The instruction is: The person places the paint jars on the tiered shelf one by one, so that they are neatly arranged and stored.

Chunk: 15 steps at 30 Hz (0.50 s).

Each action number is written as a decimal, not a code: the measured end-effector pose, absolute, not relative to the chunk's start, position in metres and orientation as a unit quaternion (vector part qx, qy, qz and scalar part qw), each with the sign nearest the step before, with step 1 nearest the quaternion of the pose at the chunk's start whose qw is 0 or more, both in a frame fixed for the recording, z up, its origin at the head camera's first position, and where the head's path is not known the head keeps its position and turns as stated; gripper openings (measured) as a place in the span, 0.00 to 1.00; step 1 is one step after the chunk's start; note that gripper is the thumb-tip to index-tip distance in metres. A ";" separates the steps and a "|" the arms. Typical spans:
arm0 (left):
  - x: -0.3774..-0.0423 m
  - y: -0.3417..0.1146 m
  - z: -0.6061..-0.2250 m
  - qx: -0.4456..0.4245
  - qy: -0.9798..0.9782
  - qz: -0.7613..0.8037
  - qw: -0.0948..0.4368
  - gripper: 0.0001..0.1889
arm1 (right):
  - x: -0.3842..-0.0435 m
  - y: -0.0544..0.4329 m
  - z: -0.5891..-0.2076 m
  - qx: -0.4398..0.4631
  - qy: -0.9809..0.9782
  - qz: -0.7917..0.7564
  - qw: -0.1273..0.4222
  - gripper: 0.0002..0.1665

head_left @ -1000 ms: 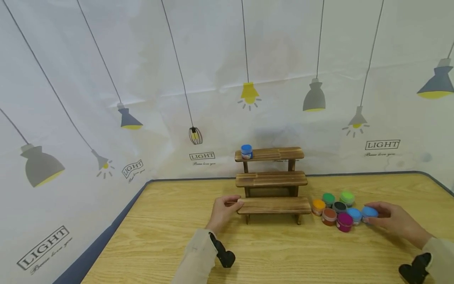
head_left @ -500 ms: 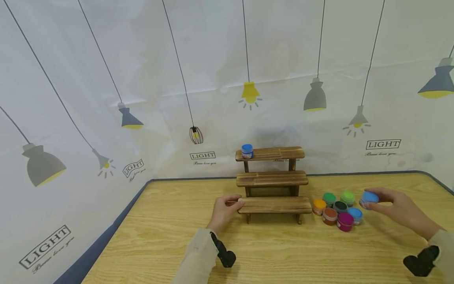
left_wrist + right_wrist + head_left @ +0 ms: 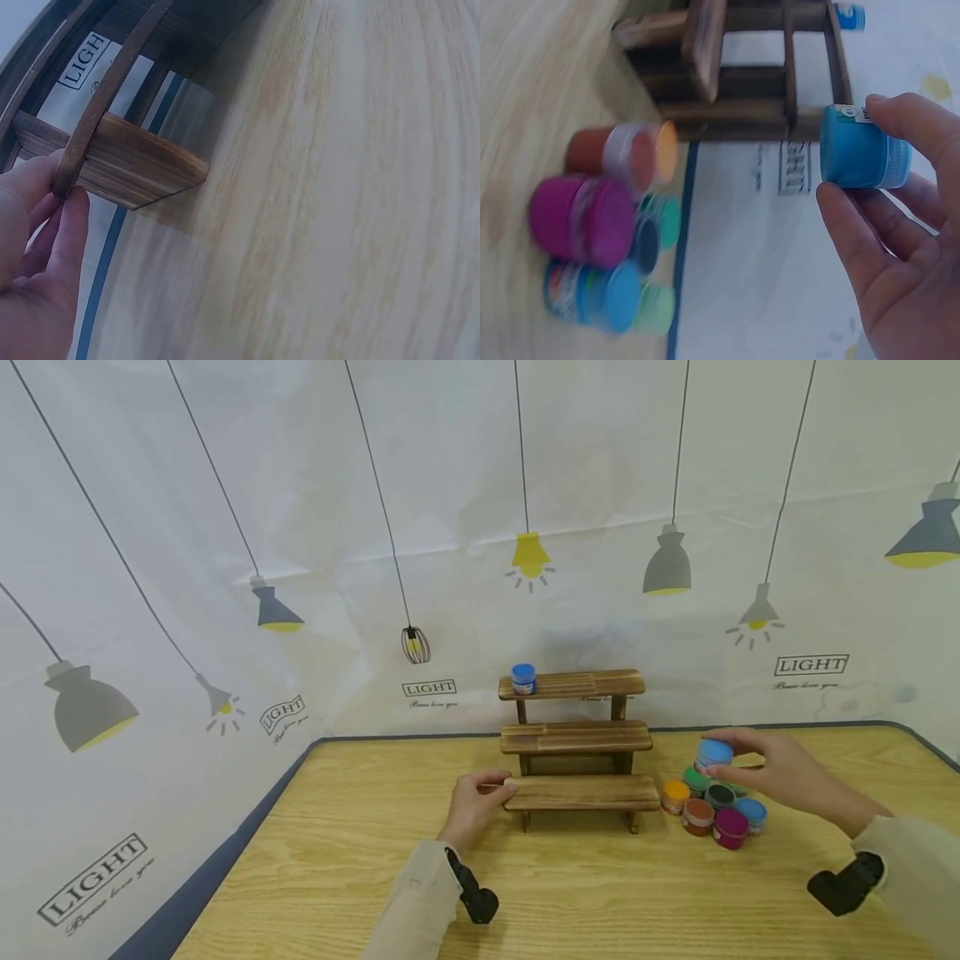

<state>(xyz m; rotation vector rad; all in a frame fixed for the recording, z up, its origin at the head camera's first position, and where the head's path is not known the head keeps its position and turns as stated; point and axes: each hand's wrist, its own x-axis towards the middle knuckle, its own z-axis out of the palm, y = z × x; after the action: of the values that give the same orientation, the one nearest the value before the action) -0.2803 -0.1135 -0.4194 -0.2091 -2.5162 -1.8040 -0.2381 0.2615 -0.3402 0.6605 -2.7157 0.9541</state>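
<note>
Our right grip (image 3: 795,781) has its thumb and fingers pinched round a sky-blue paint jar (image 3: 714,753), held in the air above the clustered jars, to the right of the three-tier wooden stand (image 3: 581,793). Its pale label strip carries lettering too small for us to read. Our left grip (image 3: 474,806) pinches the left end of the stand's lowest shelf. A darker blue jar (image 3: 523,679) stands at the left end of the top shelf, its label likewise unreadable. On the counter (image 3: 360,860) beside the stand we have orange (image 3: 676,795), green (image 3: 694,780), black (image 3: 721,796), brown (image 3: 698,817), magenta (image 3: 731,828), light-blue (image 3: 752,816) and lime (image 3: 655,309) jars, close together. Behind, the wall covering (image 3: 450,527) repeats "LIGHT" in boxed capitals over script we cannot fully make out.
</note>
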 end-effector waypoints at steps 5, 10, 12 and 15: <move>-0.281 -0.114 -0.418 -0.063 -0.813 -0.578 0.019 0.14 | -0.242 0.232 -0.325 0.272 -0.898 0.333 0.095 0.24; -0.281 -0.114 -0.417 -0.067 -0.813 -0.578 0.020 0.15 | -0.251 0.206 -0.313 0.293 -0.888 0.341 0.095 0.25; -0.281 -0.114 -0.418 -0.066 -0.813 -0.578 0.019 0.16 | -0.256 0.197 -0.310 0.302 -0.884 0.343 0.098 0.26; -0.280 -0.113 -0.418 -0.062 -0.814 -0.578 0.015 0.16 | -0.263 0.185 -0.307 0.309 -0.881 0.344 0.098 0.26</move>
<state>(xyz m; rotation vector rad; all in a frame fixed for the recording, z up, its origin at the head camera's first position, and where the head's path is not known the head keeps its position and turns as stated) -0.2803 -0.1133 -0.4176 -0.1942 -2.5315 -1.7971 -0.2634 0.1851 -0.3066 0.9156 -2.6077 1.0168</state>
